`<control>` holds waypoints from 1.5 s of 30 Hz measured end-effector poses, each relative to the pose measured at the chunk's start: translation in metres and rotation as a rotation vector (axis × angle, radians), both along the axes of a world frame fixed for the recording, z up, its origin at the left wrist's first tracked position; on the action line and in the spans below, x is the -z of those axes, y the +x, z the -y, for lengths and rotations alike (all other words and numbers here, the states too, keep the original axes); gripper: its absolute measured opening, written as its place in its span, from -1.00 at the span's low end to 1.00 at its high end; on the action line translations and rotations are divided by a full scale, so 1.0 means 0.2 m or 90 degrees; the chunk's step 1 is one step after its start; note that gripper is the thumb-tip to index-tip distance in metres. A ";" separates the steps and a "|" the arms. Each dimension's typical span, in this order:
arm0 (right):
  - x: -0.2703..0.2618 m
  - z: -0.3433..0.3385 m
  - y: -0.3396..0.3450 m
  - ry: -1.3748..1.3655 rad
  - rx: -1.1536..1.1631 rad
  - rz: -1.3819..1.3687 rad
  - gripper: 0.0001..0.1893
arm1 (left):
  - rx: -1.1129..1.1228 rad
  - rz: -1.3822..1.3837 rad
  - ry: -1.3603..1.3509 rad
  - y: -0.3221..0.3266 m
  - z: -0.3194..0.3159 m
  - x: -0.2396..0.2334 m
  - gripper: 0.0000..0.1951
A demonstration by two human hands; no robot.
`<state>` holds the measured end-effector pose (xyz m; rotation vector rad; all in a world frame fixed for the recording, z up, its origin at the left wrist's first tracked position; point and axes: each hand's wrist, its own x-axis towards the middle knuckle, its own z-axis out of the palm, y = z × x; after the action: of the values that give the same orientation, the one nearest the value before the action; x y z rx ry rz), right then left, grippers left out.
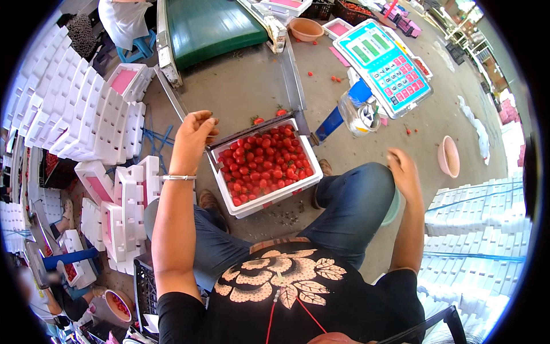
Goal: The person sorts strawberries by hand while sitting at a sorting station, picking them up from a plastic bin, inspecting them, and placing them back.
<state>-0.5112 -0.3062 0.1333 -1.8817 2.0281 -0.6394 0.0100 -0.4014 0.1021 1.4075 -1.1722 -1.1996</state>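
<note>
A white foam crate (232, 209) full of small red tomatoes (266, 163) stands between my knees, under the lip of a metal chute (240, 86). My left hand (197, 129) hovers at the crate's far left corner, by the chute lip. Its fingers are loosely bent, and I see nothing in them. Beside my right knee hangs my right hand (403, 172), slightly blurred and with no visible object in it. Two loose tomatoes (258, 121) rest on the chute just behind the dark lip.
A green conveyor belt (215, 30) meets the chute's far end. To the right stands a digital scale display (382, 66) on a blue post (331, 124). White foam crates (86, 107) are stacked at left, with more stacks (477, 241) at right. A pink basin (449, 157) sits on the floor.
</note>
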 end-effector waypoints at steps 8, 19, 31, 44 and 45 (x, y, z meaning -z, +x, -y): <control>0.04 0.89 0.95 0.018 -0.481 0.045 -0.72 | 0.134 0.496 -0.057 -0.05 0.26 0.30 -0.65; 0.70 1.21 1.38 0.126 -0.526 -0.048 -0.62 | 0.221 0.496 0.053 -0.19 0.39 0.46 -0.59; 0.39 1.10 1.41 0.256 -0.611 0.128 -0.62 | 0.221 0.212 0.043 -0.17 0.29 0.27 -0.61; -0.07 0.63 0.95 0.160 -0.548 0.152 -0.64 | 0.094 0.108 -0.002 0.00 0.20 0.10 -0.72; -0.03 0.59 0.94 0.166 -0.530 0.105 -0.64 | 0.099 0.155 -0.035 0.02 0.19 0.14 -0.73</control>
<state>-0.3240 -0.4252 0.1395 -2.1586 1.0021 -0.2670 0.0133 -0.4404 0.0739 1.4725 -1.4951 -1.1147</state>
